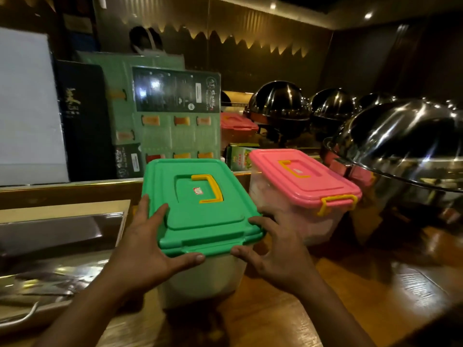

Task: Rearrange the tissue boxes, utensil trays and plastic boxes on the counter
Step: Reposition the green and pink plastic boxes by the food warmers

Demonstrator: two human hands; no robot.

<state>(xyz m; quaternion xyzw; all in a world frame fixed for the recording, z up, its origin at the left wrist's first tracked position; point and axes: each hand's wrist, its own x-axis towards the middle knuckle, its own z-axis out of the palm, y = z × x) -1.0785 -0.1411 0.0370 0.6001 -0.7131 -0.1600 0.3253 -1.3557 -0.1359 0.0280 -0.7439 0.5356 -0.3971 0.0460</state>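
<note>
A clear plastic box with a green lid (pixel 200 204) and a yellow handle stands on the wooden counter (pixel 350 284) in front of me. My left hand (pixel 147 249) grips the lid's near left corner, thumb under the front edge. My right hand (pixel 278 249) holds the near right corner, fingers spread along the box's side. Right beside it, touching or nearly so, stands a second clear box with a pink lid (pixel 303 179) and yellow latches. A third pink-lidded box (pixel 236 123) sits farther back.
Shiny domed chafing-dish covers (pixel 406 141) crowd the right and back. A green carton (pixel 239 159) lies behind the boxes. Stacked green packaging and dark boxes (pixel 175 116) stand behind a ledge. A steel tray (pixel 57 236) lies at the left.
</note>
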